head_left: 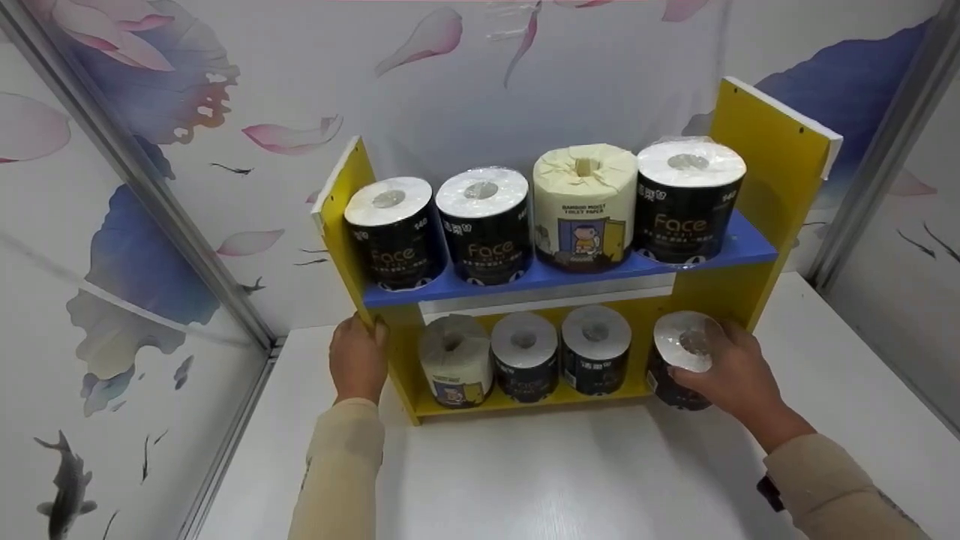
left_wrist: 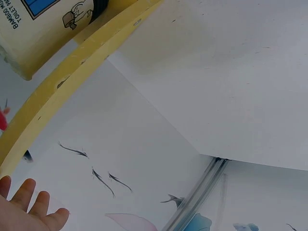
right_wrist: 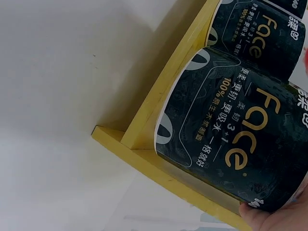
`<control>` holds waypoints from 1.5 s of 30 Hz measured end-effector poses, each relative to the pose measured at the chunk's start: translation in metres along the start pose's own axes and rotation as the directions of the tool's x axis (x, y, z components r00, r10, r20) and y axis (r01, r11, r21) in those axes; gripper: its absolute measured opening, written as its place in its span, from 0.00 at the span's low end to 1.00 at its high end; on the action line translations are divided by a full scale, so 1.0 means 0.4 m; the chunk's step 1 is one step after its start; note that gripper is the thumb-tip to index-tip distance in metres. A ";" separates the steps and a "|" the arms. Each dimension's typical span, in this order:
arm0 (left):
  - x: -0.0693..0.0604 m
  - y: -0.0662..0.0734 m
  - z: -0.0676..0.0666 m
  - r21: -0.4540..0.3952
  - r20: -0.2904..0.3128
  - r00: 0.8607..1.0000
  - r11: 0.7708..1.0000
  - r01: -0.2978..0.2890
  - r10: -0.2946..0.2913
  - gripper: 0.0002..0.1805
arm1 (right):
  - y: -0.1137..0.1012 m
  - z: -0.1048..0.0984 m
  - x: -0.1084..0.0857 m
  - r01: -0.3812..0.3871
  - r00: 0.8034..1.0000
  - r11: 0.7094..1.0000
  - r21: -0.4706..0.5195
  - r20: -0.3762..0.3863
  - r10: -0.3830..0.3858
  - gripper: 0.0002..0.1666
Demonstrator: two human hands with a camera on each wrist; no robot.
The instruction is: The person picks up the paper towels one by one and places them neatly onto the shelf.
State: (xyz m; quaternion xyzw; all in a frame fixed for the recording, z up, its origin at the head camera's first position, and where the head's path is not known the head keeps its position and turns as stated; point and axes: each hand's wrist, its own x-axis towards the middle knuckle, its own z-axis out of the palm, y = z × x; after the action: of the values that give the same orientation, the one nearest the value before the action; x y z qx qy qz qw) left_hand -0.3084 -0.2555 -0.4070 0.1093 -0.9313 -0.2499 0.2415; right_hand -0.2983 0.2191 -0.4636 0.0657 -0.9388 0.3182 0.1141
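Observation:
A yellow two-tier rack (head_left: 757, 187) with a blue upper board (head_left: 480, 289) stands on the white table. My left hand (head_left: 358, 361) holds its left side panel, fingers along the outer face (left_wrist: 36, 207). At the lower right my right hand (head_left: 731, 371) grips a black-wrapped toilet roll (head_left: 679, 386), also large in the right wrist view (right_wrist: 231, 130). That roll stands upright at the lower board's front edge, seemingly jutting forward. To its left on the lower tier are two black rolls (head_left: 596, 364) (head_left: 525, 371) and a cream roll (head_left: 455, 375).
On the upper board stand three black rolls (head_left: 394, 251) (head_left: 487, 244) (head_left: 686, 217) and a cream bamboo toilet roll (head_left: 585, 217). Behind the rack is a flower-printed wall (head_left: 480, 82). Metal frame posts (head_left: 172, 202) flank the white table (head_left: 540, 480).

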 end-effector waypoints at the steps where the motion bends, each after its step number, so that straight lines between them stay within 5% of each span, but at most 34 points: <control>1: 0.001 0.000 0.000 0.001 0.004 1.000 1.000 0.003 -0.003 0.18 | -0.002 0.001 0.003 -0.004 1.000 1.000 -0.002 0.002 0.004 0.55; 24: 0.002 -0.003 0.003 -0.007 0.007 1.000 1.000 0.013 -0.013 0.18 | -0.016 0.030 0.049 -0.108 0.994 0.994 -0.034 0.008 0.109 0.58; 38: 0.001 0.000 0.005 -0.011 0.020 0.999 0.999 0.035 -0.034 0.14 | -0.019 0.051 0.068 -0.109 0.994 0.994 -0.030 -0.007 0.109 0.54; 45: 0.001 -0.001 0.003 -0.007 0.026 0.999 1.000 0.020 -0.020 0.16 | -0.002 0.057 0.076 -0.041 0.997 0.999 -0.035 -0.063 0.039 0.50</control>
State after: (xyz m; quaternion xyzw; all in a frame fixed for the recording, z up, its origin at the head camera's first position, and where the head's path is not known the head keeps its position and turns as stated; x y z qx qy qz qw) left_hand -0.3091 -0.2555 -0.4079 0.1145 -0.9323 -0.2570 0.2274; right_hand -0.3313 0.2030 -0.4728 0.0348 -0.9416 0.3051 0.1380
